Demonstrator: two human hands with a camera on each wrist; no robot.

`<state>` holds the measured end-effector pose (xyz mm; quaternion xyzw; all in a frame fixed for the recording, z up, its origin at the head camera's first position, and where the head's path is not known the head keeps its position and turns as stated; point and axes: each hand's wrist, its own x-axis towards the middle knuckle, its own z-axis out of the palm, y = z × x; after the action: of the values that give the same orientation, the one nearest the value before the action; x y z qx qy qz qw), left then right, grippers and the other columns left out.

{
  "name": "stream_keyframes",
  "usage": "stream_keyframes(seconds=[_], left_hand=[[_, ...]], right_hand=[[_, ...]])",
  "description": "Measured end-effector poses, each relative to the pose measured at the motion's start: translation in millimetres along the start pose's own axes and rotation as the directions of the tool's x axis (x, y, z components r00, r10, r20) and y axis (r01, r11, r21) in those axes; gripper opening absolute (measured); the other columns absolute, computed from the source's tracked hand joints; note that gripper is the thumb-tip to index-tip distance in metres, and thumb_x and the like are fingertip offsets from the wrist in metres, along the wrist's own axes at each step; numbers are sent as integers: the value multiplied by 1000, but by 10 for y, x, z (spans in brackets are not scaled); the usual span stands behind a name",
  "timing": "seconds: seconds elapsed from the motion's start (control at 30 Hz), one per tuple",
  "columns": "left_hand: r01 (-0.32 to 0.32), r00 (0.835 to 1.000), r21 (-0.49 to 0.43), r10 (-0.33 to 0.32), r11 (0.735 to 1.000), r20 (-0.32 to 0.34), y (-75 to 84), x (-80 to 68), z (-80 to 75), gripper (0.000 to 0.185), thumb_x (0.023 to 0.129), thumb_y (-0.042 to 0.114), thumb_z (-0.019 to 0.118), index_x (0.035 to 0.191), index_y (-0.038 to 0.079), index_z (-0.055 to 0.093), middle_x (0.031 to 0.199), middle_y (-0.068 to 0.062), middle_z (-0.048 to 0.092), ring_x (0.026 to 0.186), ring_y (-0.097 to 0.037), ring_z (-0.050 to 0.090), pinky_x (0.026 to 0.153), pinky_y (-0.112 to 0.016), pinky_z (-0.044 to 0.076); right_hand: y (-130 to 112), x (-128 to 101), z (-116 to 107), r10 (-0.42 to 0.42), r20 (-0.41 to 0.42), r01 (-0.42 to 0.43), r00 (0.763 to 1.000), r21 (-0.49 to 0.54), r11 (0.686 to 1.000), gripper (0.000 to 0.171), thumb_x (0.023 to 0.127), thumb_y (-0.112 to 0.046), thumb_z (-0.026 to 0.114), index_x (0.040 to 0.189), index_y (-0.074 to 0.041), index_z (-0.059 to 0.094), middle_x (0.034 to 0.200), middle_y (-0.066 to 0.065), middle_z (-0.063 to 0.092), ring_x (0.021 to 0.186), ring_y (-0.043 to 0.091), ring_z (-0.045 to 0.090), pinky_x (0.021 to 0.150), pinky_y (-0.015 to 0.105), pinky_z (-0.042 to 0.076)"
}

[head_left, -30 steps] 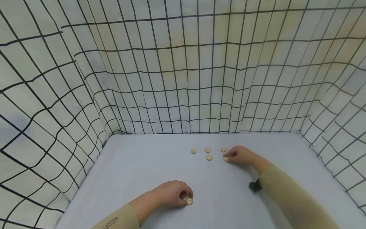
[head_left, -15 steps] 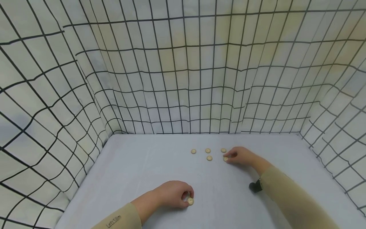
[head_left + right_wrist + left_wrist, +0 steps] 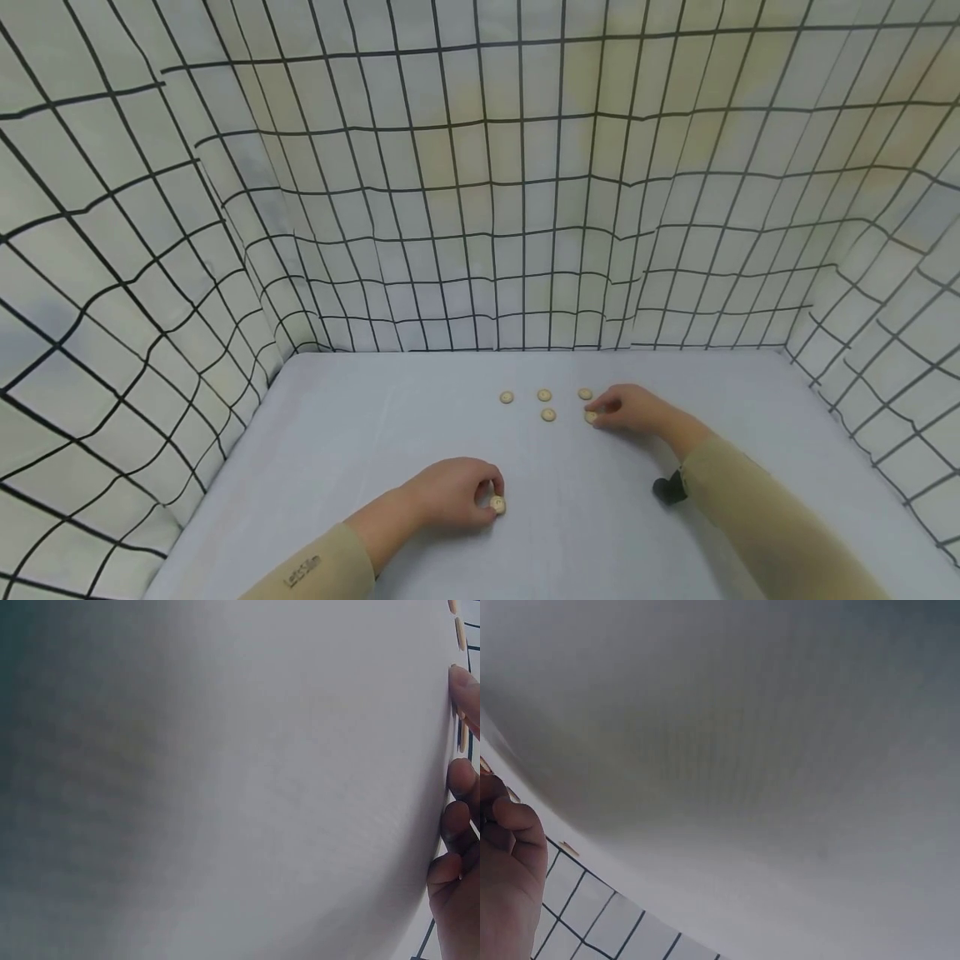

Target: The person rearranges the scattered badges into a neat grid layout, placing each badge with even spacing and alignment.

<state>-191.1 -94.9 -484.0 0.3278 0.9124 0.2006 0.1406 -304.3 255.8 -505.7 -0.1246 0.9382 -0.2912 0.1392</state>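
Observation:
A round cream button (image 3: pixel 497 504) with small holes is pinched between the thumb and fingertips of my left hand (image 3: pixel 453 493), low over the near middle of the table. Farther back on the right, my right hand (image 3: pixel 628 408) holds another cream button (image 3: pixel 591 417) by its edge, close to the tabletop. Just beyond it lies a button (image 3: pixel 585 393). To its left a button (image 3: pixel 548 414) lies flat, with one more button (image 3: pixel 543 395) behind it. The leftmost button (image 3: pixel 507 397) completes the back row. In the right wrist view, the right hand's fingers (image 3: pixel 459 817) show curled at the edge.
A white cloth covers the table (image 3: pixel 360 433). White sheeting with a black grid (image 3: pixel 525 208) rises at the back and along both sides. A small black object (image 3: pixel 669 488) sits at the right sleeve's cuff.
My left hand has moved slightly away from the near edge, carrying its button. The right hand and the buttons lying on the table stay where they were.

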Motion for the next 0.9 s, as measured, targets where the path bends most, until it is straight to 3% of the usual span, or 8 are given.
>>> stream_keyframes(seconds=[0.23, 0.53, 0.9], left_hand=[[31, 998, 17, -30, 999, -64, -111, 135, -79, 15, 82, 27, 73, 95, 27, 66, 73, 13, 48, 68, -3, 46, 65, -24, 39], [88, 993, 15, -87, 996, -80, -196, 332, -211, 15, 83, 25, 71, 96, 23, 66, 72, 9, 48, 68, -7, 45, 63, -27, 39], [219, 970, -12, -219, 976, -101, -307, 643, -301, 16, 84, 27, 71, 97, 21, 65, 77, 4, 53, 72, -13, 49, 68, -32, 41]], right_hand=[[-13, -21, -17, 4, -3, -5, 1000, -8, 1000, 27, 82, -32, 80, 108, -26, 74, 108, -5, 67, 108, 21, 60, 96, 47, 45], [-34, -29, -7, 1, 2, -1, 1000, -5, 1000, 27, 82, -32, 80, 108, -26, 74, 109, -5, 67, 109, 22, 60, 97, 47, 45], [-40, -34, -10, 7, 0, -7, 1000, -1, 1000, 26, 81, -31, 80, 106, -27, 74, 106, -6, 67, 105, 20, 60, 95, 45, 46]])
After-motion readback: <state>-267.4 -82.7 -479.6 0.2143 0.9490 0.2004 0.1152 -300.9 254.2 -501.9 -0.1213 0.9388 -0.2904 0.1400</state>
